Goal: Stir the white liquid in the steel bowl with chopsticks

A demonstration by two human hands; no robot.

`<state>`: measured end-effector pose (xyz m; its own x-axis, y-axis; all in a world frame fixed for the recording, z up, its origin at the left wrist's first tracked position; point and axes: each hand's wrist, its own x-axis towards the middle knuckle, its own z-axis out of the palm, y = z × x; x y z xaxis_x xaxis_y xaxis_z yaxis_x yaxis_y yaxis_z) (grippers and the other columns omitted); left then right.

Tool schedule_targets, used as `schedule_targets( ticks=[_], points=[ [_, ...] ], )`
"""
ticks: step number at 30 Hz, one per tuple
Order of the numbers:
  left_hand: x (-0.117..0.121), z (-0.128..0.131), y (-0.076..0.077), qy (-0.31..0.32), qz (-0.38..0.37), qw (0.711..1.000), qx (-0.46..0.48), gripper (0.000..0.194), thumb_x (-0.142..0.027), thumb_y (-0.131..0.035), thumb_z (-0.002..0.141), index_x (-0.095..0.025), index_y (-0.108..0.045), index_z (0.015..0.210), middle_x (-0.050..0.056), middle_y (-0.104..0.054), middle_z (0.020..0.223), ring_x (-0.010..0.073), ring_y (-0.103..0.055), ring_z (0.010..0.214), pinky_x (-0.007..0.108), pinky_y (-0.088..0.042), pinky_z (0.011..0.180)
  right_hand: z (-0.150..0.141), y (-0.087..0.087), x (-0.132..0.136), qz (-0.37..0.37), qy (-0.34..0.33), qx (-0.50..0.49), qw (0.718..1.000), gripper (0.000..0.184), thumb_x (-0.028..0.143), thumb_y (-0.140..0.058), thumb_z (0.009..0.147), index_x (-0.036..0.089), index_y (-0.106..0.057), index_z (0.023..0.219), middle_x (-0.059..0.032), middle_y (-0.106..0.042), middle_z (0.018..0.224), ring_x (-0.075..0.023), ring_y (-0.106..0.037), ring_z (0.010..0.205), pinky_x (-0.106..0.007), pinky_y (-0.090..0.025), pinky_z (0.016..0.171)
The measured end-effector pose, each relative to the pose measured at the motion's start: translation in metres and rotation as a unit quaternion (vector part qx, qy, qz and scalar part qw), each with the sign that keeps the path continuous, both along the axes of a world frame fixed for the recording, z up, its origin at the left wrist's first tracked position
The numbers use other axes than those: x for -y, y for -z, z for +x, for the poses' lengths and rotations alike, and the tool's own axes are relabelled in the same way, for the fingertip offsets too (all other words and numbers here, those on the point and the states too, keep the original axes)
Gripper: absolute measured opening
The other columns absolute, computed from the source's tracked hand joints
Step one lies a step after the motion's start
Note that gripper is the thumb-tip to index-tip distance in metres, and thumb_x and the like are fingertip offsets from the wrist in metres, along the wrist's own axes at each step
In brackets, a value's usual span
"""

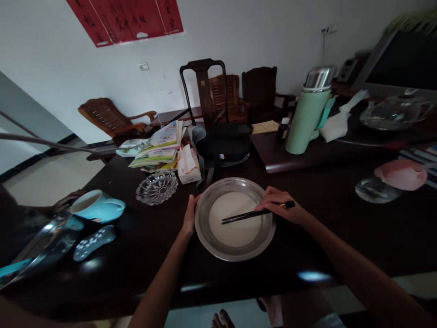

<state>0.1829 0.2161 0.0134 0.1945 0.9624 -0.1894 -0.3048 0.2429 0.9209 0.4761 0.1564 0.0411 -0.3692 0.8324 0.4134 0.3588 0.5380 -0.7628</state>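
A wide metal bowl [235, 255] stands upright on the dark table in front of me, holding a milky white liquid [235, 234]. My left hand [189, 216] grips the bowl's left side; its fingers are partly hidden behind the rim. Above the bowl's right side, my right hand [282, 205] is closed around a pair of black chopsticks [241, 216] with gold bands near the back ends. Their tips point left over the middle of the bowl. Whether the tips touch the liquid, I cannot tell.
Left are a blue mug [97, 207], another person's hand [70, 199] and a glass dish [157, 187]. Behind the bowl sit books [160, 148], a tissue pack [189, 164] and a black bag [223, 143]. A green thermos [307, 118] and glass teapot [392, 111] stand right.
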Motion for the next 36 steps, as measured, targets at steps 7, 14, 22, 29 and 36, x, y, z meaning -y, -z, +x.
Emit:
schedule_targets(
  ticks=[7, 14, 22, 29, 36],
  points=[
    [-0.022, -0.006, -0.001, 0.031, -0.056, 0.998, -0.027, 0.057, -0.061, -0.053, 0.075, -0.012, -0.066, 0.102, 0.01, -0.069, 0.094, 0.0294, -0.06, 0.098, 0.036, -0.043, 0.086, 0.018, -0.018, 0.001, 0.013, 0.08, -0.024, 0.996, 0.036, 0.03, -0.042, 0.093, 0.02, -0.073, 0.078, -0.0044, -0.063, 0.07, -0.0158, -0.056, 0.07, -0.031, -0.043, 0.069],
    [-0.017, -0.007, 0.001, 0.02, -0.049, 0.998, -0.027, 0.055, -0.061, -0.056, 0.073, -0.014, -0.068, 0.099, 0.008, -0.07, 0.092, 0.0295, -0.059, 0.101, 0.036, -0.042, 0.088, 0.008, -0.015, -0.011, -0.016, -0.049, 0.019, 0.998, 0.024, 0.03, -0.049, 0.09, 0.021, -0.072, 0.09, -0.0052, -0.069, 0.085, -0.0178, -0.057, 0.082, -0.032, -0.045, 0.074],
    [-0.003, -0.004, -0.002, 0.023, -0.016, 0.999, -0.025, 0.052, -0.06, -0.054, 0.077, -0.017, -0.069, 0.101, 0.008, -0.069, 0.1, 0.0307, -0.054, 0.109, 0.036, -0.038, 0.093, 0.031, -0.007, -0.01, -0.002, 0.049, -0.023, 0.999, 0.035, 0.032, -0.043, 0.092, 0.02, -0.072, 0.077, -0.0045, -0.064, 0.072, -0.0165, -0.058, 0.07, -0.03, -0.045, 0.067],
    [-0.001, -0.005, -0.003, 0.042, 0.014, 0.999, -0.024, 0.054, -0.059, -0.054, 0.077, -0.016, -0.068, 0.106, 0.009, -0.067, 0.104, 0.0304, -0.051, 0.114, 0.036, -0.033, 0.099, 0.021, -0.001, -0.007, -0.003, -0.021, -0.007, 1.0, 0.024, 0.028, -0.049, 0.09, 0.022, -0.072, 0.091, -0.0058, -0.067, 0.082, -0.0182, -0.057, 0.079, -0.032, -0.046, 0.071],
    [-0.004, -0.007, 0.001, 0.034, 0.006, 0.999, -0.022, 0.056, -0.061, -0.055, 0.076, -0.018, -0.066, 0.11, 0.009, -0.067, 0.104, 0.0314, -0.049, 0.115, 0.038, -0.034, 0.098, 0.025, -0.005, -0.006, -0.013, -0.007, -0.037, 0.999, 0.034, 0.03, -0.042, 0.093, 0.021, -0.073, 0.082, -0.0051, -0.063, 0.073, -0.0162, -0.057, 0.07, -0.03, -0.046, 0.066]
  ],
)
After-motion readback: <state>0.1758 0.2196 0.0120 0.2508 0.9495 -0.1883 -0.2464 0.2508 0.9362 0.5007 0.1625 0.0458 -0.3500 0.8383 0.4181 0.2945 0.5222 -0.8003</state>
